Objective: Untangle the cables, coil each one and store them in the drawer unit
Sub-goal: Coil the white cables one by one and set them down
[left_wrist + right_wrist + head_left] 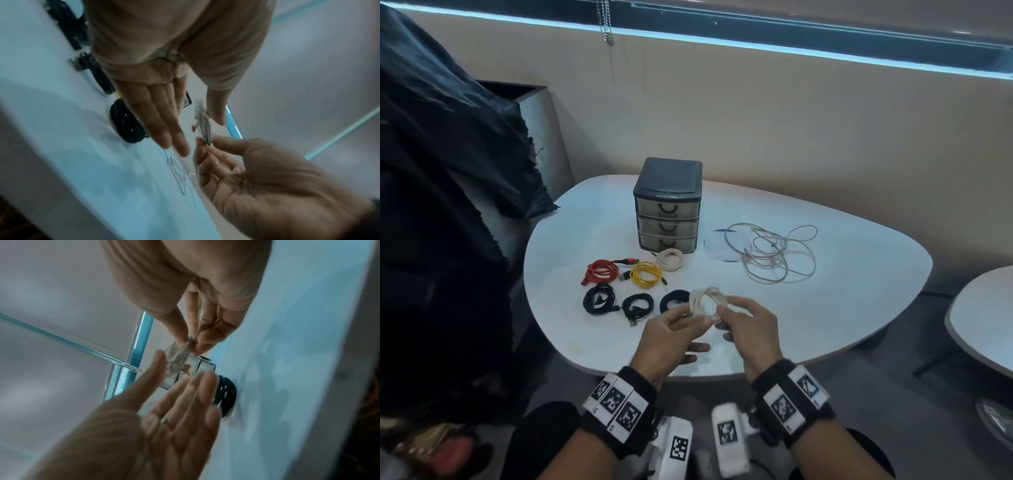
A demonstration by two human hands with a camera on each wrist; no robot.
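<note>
The left hand (671, 334) pinches the white coiled cable (707, 305) at its 7 o'clock edge, other fingers loose. The right hand (748, 329) pinches the coil's 4 o'clock edge, so it hangs between both hands above the white desk (842, 308). At 12 o'clock stands the drawer unit (667, 205), drawers closed; at 1 o'clock sprawls a loose white cable (774, 253). A beige wall lies beyond.
</note>
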